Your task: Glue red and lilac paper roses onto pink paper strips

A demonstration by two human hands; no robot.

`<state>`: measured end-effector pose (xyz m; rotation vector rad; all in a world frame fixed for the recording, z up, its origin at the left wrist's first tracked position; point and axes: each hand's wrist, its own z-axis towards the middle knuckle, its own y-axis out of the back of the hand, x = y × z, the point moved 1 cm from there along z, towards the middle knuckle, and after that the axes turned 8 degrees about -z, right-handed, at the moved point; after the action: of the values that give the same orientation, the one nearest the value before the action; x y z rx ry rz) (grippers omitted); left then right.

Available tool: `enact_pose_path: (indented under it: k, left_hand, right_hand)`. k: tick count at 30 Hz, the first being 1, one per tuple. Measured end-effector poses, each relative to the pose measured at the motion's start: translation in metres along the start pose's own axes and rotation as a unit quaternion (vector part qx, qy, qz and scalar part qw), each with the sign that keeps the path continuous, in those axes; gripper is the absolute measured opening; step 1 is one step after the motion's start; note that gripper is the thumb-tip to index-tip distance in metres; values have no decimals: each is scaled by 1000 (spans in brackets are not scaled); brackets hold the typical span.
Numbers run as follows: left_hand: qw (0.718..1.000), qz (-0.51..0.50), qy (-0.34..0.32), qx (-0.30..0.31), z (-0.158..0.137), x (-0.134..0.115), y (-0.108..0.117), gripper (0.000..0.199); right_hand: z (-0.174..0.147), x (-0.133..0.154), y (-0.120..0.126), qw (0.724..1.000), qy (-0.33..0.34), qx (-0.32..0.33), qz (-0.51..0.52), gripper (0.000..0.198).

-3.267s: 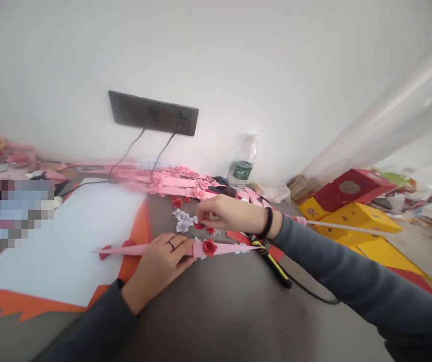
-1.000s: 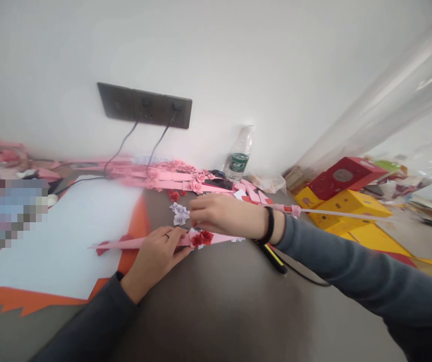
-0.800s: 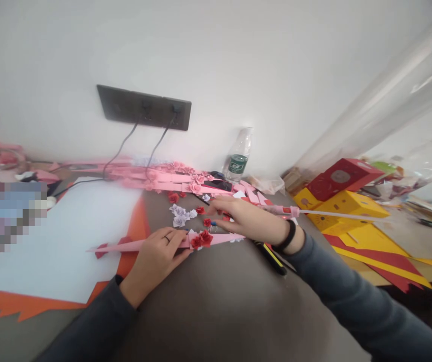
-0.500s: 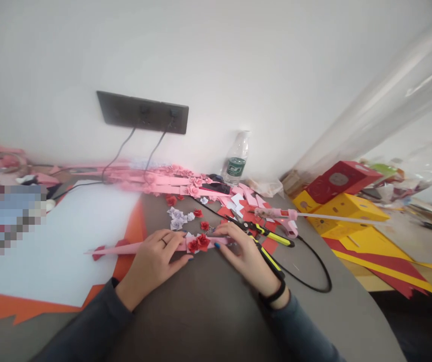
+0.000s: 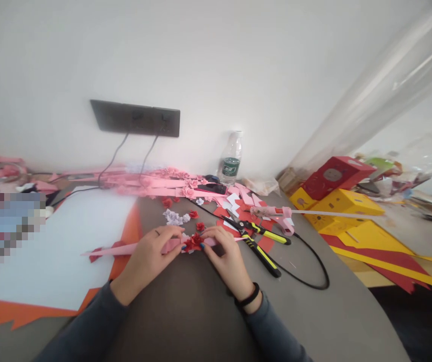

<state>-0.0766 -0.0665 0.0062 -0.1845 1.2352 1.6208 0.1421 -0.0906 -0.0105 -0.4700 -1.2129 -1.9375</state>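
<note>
A long pink paper strip [image 5: 115, 250] with pointed ends lies across the grey table, and red paper flowers [image 5: 193, 243] sit on its middle over some pale paper. My left hand [image 5: 155, 254] is closed around the strip just left of the flowers, thumb and fingers at their edge. From the right, my right hand [image 5: 223, 254] pinches at the flowers' other side, fingertips touching them. Loose red paper flowers [image 5: 200, 227] and pale lilac paper flowers [image 5: 174, 217] lie just beyond my hands. What sits under my fingertips is hidden.
Yellow-and-black pliers [image 5: 263, 251] and a pink glue gun [image 5: 270, 211] with its black cable lie to the right. Paper scraps, pink flowered strips [image 5: 155, 192] and a water bottle [image 5: 232, 158] stand behind. White sheets [image 5: 61, 251] cover the left; boxes [image 5: 346, 208] are far right.
My right hand has moved left along the strip to the red flowers, uncovering the strip's right tip. My left thumb has come up to the flowers. The view has shifted slightly.
</note>
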Motion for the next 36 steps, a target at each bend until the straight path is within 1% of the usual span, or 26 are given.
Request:
enact_pose_path:
  k: [2, 9, 21, 36]
  left_hand:
    - [1000, -24, -14, 6, 4, -2, 1, 8]
    - [999, -8, -38, 4, 7, -2, -1, 14]
    - [999, 16, -43, 8, 8, -3, -6, 14]
    - [999, -5, -34, 1, 7, -1, -11, 14]
  right_hand:
    - [0, 0, -1, 1000, -5, -3, -8, 12]
    - [0, 0, -2, 1000, -7, 0, -22, 13]
    - [-1, 2, -2, 1000, -14, 9, -23, 12]
    - [-1, 2, -3, 999, -9, 17, -31, 13]
